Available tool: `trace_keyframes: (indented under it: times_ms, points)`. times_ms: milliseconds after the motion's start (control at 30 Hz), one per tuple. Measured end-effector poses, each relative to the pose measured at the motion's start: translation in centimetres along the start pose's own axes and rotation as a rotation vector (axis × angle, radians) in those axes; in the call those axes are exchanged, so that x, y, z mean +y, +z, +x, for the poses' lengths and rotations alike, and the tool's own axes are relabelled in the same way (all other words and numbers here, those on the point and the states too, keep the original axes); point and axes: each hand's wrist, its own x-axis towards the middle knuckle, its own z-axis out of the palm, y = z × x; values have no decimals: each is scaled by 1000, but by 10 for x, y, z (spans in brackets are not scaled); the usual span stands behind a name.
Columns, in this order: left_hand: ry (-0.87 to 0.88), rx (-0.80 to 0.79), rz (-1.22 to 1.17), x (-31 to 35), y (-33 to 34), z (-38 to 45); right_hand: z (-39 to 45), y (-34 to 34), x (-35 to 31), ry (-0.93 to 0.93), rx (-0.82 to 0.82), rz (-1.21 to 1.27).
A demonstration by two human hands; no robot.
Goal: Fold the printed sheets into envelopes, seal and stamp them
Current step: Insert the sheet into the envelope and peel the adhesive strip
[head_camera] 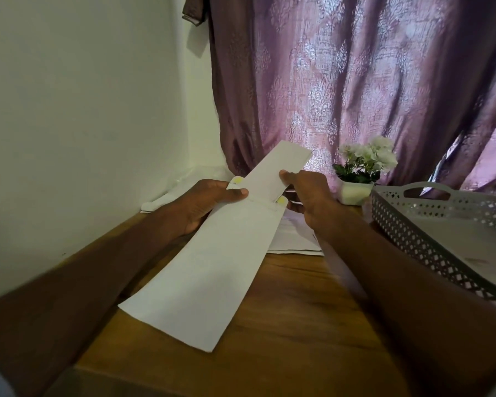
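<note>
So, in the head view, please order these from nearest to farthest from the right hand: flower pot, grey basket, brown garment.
From the right hand:
1. Flower pot, just right of it.
2. Grey basket, farther right.
3. Brown garment, hanging top left.

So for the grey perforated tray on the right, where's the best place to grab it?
Probably by the cut-out handle in the end wall of the grey perforated tray, coming from above with fingers hooked through the slot. The lattice walls flare outward, so they offer a poorer hold.
</note>
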Motion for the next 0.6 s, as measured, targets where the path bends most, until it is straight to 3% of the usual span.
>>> trace_keyframes:
  times_ms: [600]
  points:
    - [31, 69, 79, 5, 4, -6, 14, 3, 5, -45, -59, -5]
